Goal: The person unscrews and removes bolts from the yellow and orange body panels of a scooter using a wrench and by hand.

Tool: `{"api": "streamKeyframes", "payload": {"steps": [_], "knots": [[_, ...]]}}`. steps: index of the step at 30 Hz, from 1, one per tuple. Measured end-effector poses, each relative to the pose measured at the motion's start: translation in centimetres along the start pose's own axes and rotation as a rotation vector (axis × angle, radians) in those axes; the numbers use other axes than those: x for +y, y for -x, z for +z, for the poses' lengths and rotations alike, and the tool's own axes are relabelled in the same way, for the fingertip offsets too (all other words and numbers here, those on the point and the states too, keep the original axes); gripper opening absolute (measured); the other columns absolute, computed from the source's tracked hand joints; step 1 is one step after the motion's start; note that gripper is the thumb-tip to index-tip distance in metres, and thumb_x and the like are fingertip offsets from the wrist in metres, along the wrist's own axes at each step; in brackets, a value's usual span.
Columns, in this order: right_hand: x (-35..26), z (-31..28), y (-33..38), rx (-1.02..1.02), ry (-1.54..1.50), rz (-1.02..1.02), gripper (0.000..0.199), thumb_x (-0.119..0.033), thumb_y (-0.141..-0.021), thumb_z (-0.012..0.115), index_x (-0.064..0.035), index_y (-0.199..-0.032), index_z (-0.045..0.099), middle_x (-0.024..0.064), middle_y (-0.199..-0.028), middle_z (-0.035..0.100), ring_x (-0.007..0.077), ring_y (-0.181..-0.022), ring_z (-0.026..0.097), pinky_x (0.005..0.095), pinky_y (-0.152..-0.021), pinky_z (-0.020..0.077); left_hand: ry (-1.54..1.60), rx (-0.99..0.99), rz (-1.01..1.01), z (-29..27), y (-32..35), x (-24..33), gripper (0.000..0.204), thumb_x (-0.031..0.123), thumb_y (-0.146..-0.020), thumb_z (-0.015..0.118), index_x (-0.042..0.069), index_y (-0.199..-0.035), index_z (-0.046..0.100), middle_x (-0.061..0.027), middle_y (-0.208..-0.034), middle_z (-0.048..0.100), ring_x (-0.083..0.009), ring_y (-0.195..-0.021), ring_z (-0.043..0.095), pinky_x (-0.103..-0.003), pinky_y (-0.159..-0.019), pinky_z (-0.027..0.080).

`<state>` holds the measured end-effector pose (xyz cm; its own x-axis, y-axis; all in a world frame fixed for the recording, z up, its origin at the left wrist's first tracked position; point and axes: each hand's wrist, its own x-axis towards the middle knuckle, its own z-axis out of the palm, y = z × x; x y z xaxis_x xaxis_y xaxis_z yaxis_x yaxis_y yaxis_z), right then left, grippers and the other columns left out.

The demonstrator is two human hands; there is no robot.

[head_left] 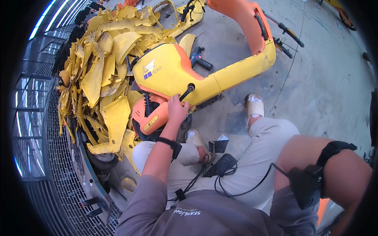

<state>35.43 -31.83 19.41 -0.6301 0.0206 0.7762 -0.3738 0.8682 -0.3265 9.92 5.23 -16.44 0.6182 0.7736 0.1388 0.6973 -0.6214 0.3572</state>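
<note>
The person sits low on the concrete floor (315, 90) with a yellow and orange scooter body (173, 74) lying on its side in front of their knees. The left hand (177, 109) reaches up to the shell, its grip closed around the handle of a black tool (186, 91) whose tip sits in a small dark hole in the yellow panel. It looks like a fastener is being worked loose, so the stripping of the shell seems to be mid-way.

The right hand is out of sight; only the right forearm (346, 173) with its black strap shows at the lower right, so I cannot tell its grip.

A heap of yellow panels (102, 67) lies just beside the scooter, and a cordless drill (199, 59) rests on the floor behind it.

Next, I'd judge, the tool must stay square in the hole while it turns.
</note>
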Motion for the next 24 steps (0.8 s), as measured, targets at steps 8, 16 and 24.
{"api": "streamKeyframes", "payload": {"steps": [8, 16, 24], "knots": [[9.9, 6.3, 11.5, -0.062, 0.044, 0.399, 0.028, -0.019, -0.09, 0.049, 0.0048, -0.088, 0.063, 0.0202, -0.087, 0.065, 0.0329, -0.078, 0.063, 0.0446, -0.07, 0.0505, -0.327, -0.037, 0.074, 1.9, -2.4, 1.4, 0.05, 0.032, -0.08, 0.073, 0.002, -0.116, 0.056, -0.0184, -0.103, 0.062, -0.0383, -0.104, 0.056, -0.049, -0.089, 0.044], [22.3, 15.9, 27.3, -0.307, -0.087, 0.603, 0.027, -0.02, -0.092, 0.05, 0.0043, -0.089, 0.063, 0.0212, -0.089, 0.065, 0.0348, -0.08, 0.062, 0.0458, -0.072, 0.0503, -0.423, -0.227, 0.178, 2.8, -4.1, -0.6, 0.027, 0.029, -0.094, 0.056, 0.003, -0.095, 0.047, -0.0181, -0.08, 0.064, -0.0382, -0.075, 0.064, -0.05, -0.067, 0.052], [29.4, 23.4, 43.8, -0.381, -0.536, 0.252, 0.027, -0.02, -0.092, 0.051, 0.0039, -0.089, 0.063, 0.0217, -0.09, 0.065, 0.036, -0.081, 0.062, 0.0463, -0.072, 0.0504, -0.331, -0.37, 0.067, 3.2, -5.0, 0.2, 0.025, 0.019, -0.092, 0.051, -0.001, -0.105, 0.046, -0.0279, -0.097, 0.065, -0.0448, -0.093, 0.063, -0.053, -0.082, 0.05]]}}
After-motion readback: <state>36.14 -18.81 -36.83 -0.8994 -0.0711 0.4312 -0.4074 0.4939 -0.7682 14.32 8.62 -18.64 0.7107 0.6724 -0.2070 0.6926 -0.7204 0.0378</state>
